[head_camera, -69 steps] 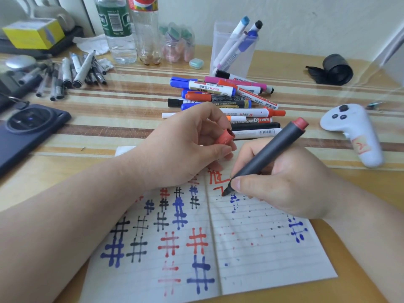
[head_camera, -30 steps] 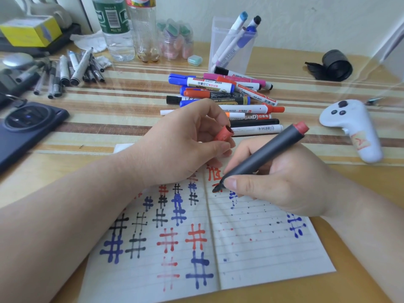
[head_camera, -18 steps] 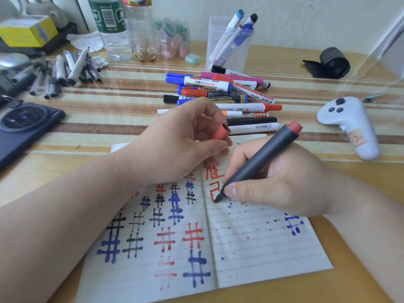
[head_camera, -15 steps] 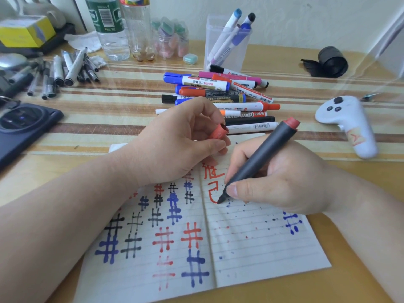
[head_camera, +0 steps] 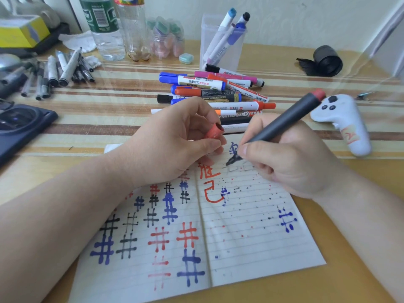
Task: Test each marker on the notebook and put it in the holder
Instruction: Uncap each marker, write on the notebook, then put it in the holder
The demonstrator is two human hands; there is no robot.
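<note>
Marker (head_camera: 284, 125) under test: dark grey barrel, red butt end, uncapped, tip down near the top of the right page of the notebook (head_camera: 251, 248). My read is light, rigid plastic with a smooth barrel, so some slip risk. The wet tip is the one delicate part and will smear whatever it brushes. Right hand (head_camera: 290, 158) grips it low on the barrel, just above the tip, fingers (head_camera: 265, 169) curled round in a writing hold. For the drop into the holder (head_camera: 205, 40) I'd take it mid-barrel instead. Left hand (head_camera: 175, 145) pinches the red cap (head_camera: 215, 132) between thumb and fingers, open end showing, over the top of the left page. Cap looks small and light, probably push-fit, and needs straight alignment. The holder is clear and upright at the far side of the desk (head_camera: 360, 215), well apart from the notebook. It looks thin-walled, so I'd expect it to tip if loaded hard. Counts: one marker in hand, one cap, one notebook, one holder with three markers standing in it. Loose markers (head_camera: 214, 95) lie heaped between notebook and holder, about ten, too overlapped to count exactly. Also two bottles (head_camera: 102, 29), one white controller (head_camera: 343, 123), one phone (head_camera: 21, 125), and a bundle of grey pens (head_camera: 61, 68), count unclear.
</note>
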